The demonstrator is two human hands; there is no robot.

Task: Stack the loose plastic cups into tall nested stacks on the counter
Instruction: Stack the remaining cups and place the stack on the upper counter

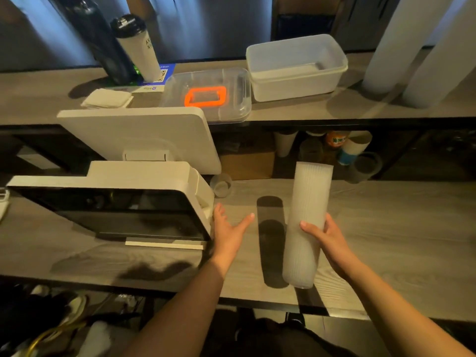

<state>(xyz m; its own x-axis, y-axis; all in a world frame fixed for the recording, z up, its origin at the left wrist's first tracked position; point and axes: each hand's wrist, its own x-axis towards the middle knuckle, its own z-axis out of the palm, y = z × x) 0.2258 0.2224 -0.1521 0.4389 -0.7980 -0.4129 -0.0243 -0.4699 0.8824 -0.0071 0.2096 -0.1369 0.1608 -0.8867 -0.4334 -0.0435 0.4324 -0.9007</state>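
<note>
A tall nested stack of translucent plastic cups (307, 217) stands on the grey wood counter (399, 240), leaning slightly. My right hand (325, 234) grips its middle from the right side. My left hand (228, 229) hovers open over the counter to the left of the stack, fingers spread, holding nothing. One loose clear cup (221, 185) stands farther back, beside the white screen terminal. Two more tall white cup stacks (401, 47) rise on the upper shelf at the far right.
A white point-of-sale terminal (123, 202) with its rear display (144, 135) fills the counter's left half. On the upper shelf sit a clear lidded box with an orange handle (208, 95), an open white tub (296, 65) and a tumbler (136, 47). Cups lie under the shelf (355, 148).
</note>
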